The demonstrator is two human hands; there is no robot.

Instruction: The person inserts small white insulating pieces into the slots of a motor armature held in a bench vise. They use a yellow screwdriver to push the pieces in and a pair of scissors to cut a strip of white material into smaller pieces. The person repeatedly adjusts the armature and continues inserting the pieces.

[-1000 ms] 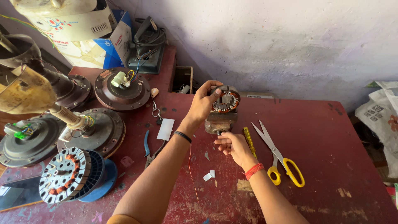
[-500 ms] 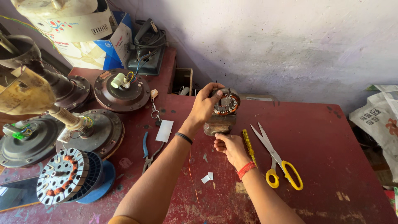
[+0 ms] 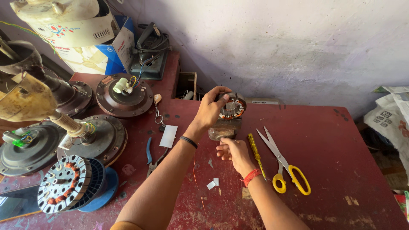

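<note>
My left hand (image 3: pixel 211 109) grips the top of a small motor stator (image 3: pixel 232 108) with copper windings, which stands upright on a brown block (image 3: pixel 223 129) on the red table (image 3: pixel 341 170). Just below the block, my right hand (image 3: pixel 231 151) has its fingers pinched together; a thin copper wire (image 3: pixel 197 181) trails down along my left forearm. Whether the right fingers hold that wire is unclear. A yellow-handled screwdriver (image 3: pixel 256 154) lies right beside my right hand.
Yellow-handled scissors (image 3: pixel 284 165) lie to the right, blue-handled pliers (image 3: pixel 151 156) and a white card (image 3: pixel 168 136) to the left. Several ceiling fan motors (image 3: pixel 123 94) and a wound stator (image 3: pixel 64 184) crowd the left side. Cardboard boxes (image 3: pixel 91 51) stand at the back.
My right hand has drawn a little down and left from the block. The left hand stays on the stator; the view has shifted slightly.
</note>
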